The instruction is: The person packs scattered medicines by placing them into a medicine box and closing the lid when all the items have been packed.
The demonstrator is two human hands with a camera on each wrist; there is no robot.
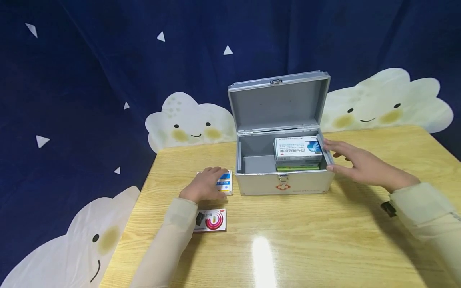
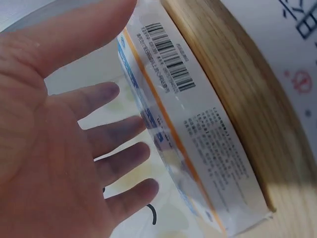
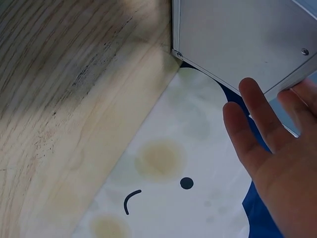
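Observation:
My left hand hovers over a white and blue medicine box on the table. In the left wrist view its fingers are spread, and the fingertips come up to the box's edge; whether they touch is hard to tell. A white medicine box with a red ring pattern lies nearer, partly under the left cuff. At the right rim of a silver first-aid case, my right hand rests with loosely extended fingers. The case's lid stands raised. Inside, on the right, medicine boxes are stacked.
The wooden table carries everything. Behind and left of it hangs a dark blue cloth with smiling clouds and white triangles. The case's left compartment shows its grey floor.

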